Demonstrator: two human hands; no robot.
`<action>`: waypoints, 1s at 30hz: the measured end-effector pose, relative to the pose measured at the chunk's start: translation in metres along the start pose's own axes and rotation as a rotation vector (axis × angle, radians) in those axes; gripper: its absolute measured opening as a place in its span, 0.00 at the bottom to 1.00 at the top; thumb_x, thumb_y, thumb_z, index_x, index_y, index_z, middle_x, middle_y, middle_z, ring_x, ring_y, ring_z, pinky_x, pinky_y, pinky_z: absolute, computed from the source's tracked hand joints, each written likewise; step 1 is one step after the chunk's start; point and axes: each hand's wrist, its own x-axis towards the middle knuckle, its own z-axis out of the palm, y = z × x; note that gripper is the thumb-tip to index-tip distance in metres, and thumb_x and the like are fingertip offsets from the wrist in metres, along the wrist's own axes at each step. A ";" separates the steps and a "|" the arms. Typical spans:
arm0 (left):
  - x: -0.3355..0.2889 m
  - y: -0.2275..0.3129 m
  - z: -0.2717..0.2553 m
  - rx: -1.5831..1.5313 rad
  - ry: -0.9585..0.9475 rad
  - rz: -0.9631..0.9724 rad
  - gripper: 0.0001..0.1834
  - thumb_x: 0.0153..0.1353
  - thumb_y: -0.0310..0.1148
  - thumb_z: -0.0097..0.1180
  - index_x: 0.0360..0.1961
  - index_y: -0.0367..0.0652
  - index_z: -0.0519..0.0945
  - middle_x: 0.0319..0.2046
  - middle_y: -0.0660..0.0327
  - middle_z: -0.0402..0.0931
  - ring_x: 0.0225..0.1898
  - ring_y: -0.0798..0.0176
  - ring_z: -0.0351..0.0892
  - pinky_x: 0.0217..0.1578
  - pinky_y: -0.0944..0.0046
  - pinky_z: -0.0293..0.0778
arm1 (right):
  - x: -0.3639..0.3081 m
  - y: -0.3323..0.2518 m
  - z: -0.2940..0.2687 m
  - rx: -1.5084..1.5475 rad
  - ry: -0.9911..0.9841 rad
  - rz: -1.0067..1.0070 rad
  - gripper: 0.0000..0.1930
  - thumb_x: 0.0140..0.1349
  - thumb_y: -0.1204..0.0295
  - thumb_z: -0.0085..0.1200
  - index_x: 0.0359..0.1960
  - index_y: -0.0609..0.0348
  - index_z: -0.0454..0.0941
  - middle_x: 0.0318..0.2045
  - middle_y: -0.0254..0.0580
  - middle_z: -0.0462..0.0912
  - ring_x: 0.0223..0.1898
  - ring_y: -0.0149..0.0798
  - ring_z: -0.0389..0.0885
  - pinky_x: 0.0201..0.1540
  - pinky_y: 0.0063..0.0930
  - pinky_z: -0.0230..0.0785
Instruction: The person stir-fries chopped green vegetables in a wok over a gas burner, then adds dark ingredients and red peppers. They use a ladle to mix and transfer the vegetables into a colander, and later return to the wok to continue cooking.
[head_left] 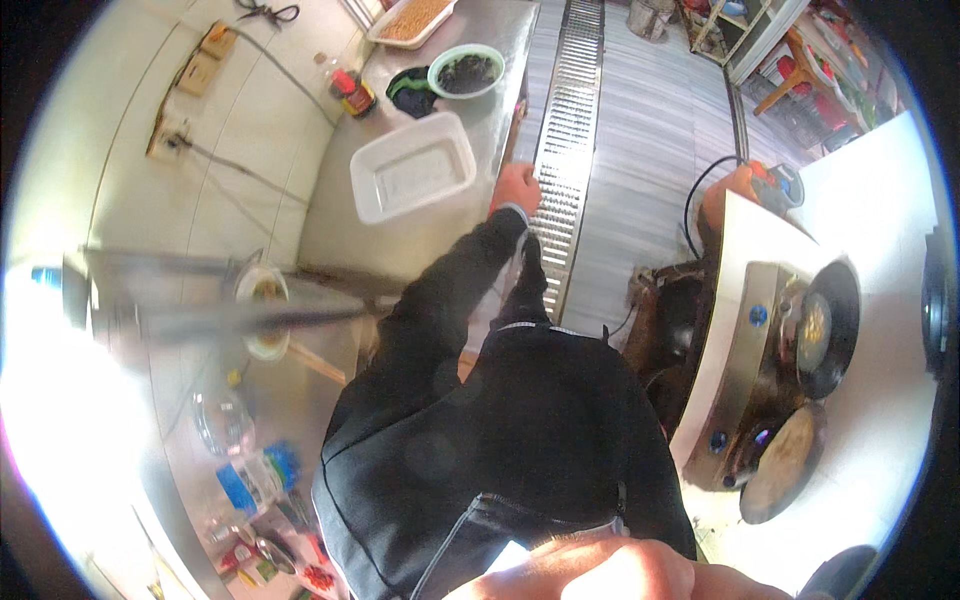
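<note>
My left hand [517, 188] is beside the right edge of the steel table [333, 222], over the floor grate. Its fingers look curled in, and what they hold, if anything, is hidden. Nearest to it on the table is a white rectangular tray [412, 168], which looks bare inside. Beyond the tray stands a pale green bowl [434, 75] of dark food, with a dark green-lined bag or bowl [408, 92] beside it. A bottle of dark sauce [352, 92] leans into view by the wall. My right hand is out of view.
A white tray of brown grains [412, 22] sits at the table's far end. On the right, a gas stove [737, 370] carries a pan with yellowish pieces [840, 330] and a round lidded pan [783, 465]. A metal grate [568, 130] runs along the floor. Bottles and packages [262, 480] crowd the lower left.
</note>
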 end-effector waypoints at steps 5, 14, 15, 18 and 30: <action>0.204 -0.062 0.005 0.211 -0.080 -0.241 0.23 0.51 0.34 0.57 0.50 0.39 0.81 0.47 0.40 0.76 0.49 0.40 0.77 0.53 0.52 0.73 | 0.036 -0.111 0.045 0.031 0.101 0.034 0.20 0.70 0.66 0.52 0.61 0.44 0.65 0.38 0.41 0.80 0.37 0.44 0.82 0.30 0.40 0.76; 0.361 -0.167 0.020 0.640 -0.485 -0.716 0.60 0.42 0.52 0.73 0.73 0.54 0.51 0.68 0.31 0.48 0.64 0.30 0.62 0.63 0.44 0.64 | 0.085 -0.297 0.099 0.076 0.171 -0.004 0.13 0.69 0.65 0.52 0.53 0.47 0.69 0.33 0.41 0.79 0.34 0.44 0.82 0.27 0.40 0.73; 0.366 -0.169 0.024 0.652 -0.498 -0.703 0.61 0.42 0.52 0.74 0.74 0.55 0.50 0.68 0.30 0.47 0.64 0.30 0.63 0.63 0.45 0.65 | 0.090 -0.309 0.101 0.072 0.174 -0.001 0.13 0.69 0.65 0.52 0.52 0.47 0.70 0.32 0.41 0.79 0.34 0.45 0.82 0.26 0.40 0.73; 0.374 -0.173 0.038 0.672 -0.528 -0.687 0.57 0.42 0.51 0.74 0.73 0.57 0.54 0.67 0.33 0.52 0.64 0.32 0.64 0.61 0.45 0.67 | 0.110 -0.339 0.102 0.046 0.175 0.023 0.11 0.69 0.65 0.52 0.50 0.48 0.71 0.31 0.41 0.78 0.33 0.45 0.82 0.25 0.40 0.72; 0.414 -0.205 0.025 0.581 -0.445 -0.451 0.14 0.50 0.38 0.63 0.40 0.52 0.88 0.44 0.52 0.83 0.48 0.47 0.82 0.54 0.54 0.75 | 0.256 -0.482 0.054 -0.163 0.047 0.051 0.08 0.68 0.64 0.51 0.39 0.52 0.77 0.25 0.41 0.77 0.29 0.45 0.81 0.21 0.41 0.68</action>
